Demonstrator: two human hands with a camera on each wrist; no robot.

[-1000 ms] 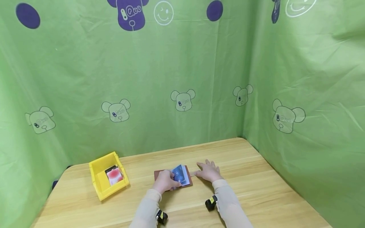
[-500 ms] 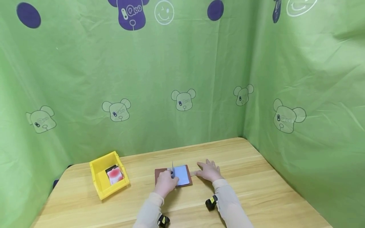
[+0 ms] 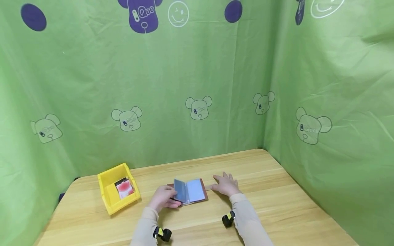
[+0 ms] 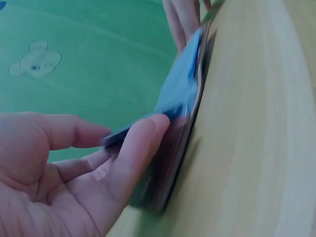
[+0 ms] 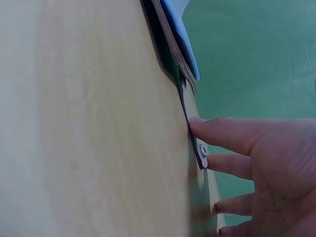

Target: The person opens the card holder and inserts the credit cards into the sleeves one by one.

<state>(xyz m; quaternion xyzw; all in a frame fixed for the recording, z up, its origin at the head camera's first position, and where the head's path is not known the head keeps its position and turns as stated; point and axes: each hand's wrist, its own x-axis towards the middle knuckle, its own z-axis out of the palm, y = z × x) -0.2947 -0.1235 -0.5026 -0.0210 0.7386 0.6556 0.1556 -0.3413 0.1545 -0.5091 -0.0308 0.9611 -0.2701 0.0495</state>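
Leftward, since half a second ago, a translucent blue leaf (image 3: 181,191) of the opened brown card holder (image 3: 205,193) has been swung by the left hand (image 3: 163,198), and it is now tilted over the left cover. Its edge is pinched between thumb and fingers; the opposite page (image 3: 195,190) is left lying flat. By the right hand (image 3: 226,185), its fingers spread apart, the holder's strap (image 5: 186,102) is touched with the thumb, near a metal snap (image 5: 203,150). The holder is laid on the wooden surface (image 3: 261,205), between both hands, right of a yellow bin (image 3: 125,204).
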